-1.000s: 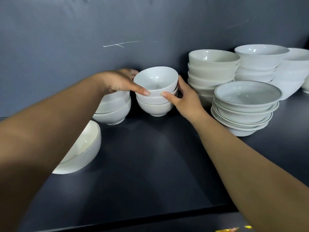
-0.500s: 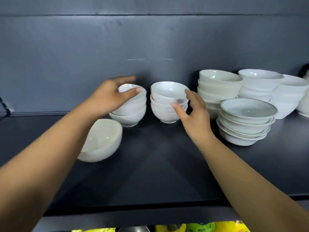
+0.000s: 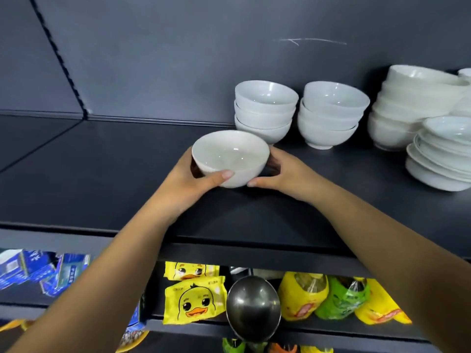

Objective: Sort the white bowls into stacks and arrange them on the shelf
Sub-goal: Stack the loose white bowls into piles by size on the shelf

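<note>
White bowl stacks [image 3: 265,112] close behind the held bowl [image 3: 230,159]

A dark grey wall [image 3: 178,59] rises behind the black shelf [image 3: 102,174]; a white scratch [image 3: 311,41] marks it high above the shelf; below the shelf sit yellow duck packets [image 3: 195,300] and blue boxes [image 3: 38,268].

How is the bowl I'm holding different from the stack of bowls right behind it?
The held bowl is single, looks wider, and both the left hand and right hand grip it. The stack behind is three nested bowls, untouched on the shelf. Both are plain white.
</note>
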A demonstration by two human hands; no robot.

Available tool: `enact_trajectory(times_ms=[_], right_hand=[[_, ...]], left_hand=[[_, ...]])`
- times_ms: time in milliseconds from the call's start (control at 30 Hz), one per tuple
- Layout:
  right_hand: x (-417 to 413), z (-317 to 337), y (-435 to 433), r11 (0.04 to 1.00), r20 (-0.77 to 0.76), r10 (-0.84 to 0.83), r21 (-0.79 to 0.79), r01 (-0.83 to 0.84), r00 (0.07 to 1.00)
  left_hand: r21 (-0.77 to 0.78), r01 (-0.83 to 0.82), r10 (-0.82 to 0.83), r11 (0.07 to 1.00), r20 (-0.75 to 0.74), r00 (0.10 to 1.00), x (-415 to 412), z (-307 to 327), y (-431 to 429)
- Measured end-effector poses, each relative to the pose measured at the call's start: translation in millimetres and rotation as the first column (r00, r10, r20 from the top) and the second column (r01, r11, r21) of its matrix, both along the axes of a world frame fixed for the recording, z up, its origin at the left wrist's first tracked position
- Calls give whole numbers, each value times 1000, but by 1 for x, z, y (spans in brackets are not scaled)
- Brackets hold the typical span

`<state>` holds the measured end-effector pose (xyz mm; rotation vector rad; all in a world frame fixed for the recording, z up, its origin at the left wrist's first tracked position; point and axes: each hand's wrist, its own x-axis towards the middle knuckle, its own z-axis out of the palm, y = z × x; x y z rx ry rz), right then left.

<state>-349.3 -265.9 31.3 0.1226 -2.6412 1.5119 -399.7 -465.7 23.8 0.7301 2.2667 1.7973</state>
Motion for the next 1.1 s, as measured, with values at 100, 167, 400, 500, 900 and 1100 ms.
enact_trajectory(times_ms=[100, 167, 400, 500, 900, 1100], right_hand=[[11, -2, -5, 995, -44, -98, -29, 97, 994], [27, 2, -7, 985, -91, -155, -87, 148, 984], [103, 32, 18, 921, -185, -336, -271, 281, 924], [149, 39, 41, 901, -228, -396, -286, 328, 890], [391, 47, 176, 803, -297, -590, -313, 507, 751], [435, 46, 221, 806, -273, -584, -308, 506, 765]], left_hand=[[1, 4, -4, 1000, -63, 998, 2, 1, 1], [33, 6, -2, 999, -107, 994, 9, 9, 4], [260, 154, -143, 953, -60, 988, 64, 40, 57], [309, 231, -225, 923, -58, 973, 98, 46, 91], [357, 490, -523, 795, -4, 852, 294, 48, 271], [340, 484, -521, 806, 19, 854, 337, 46, 311]])
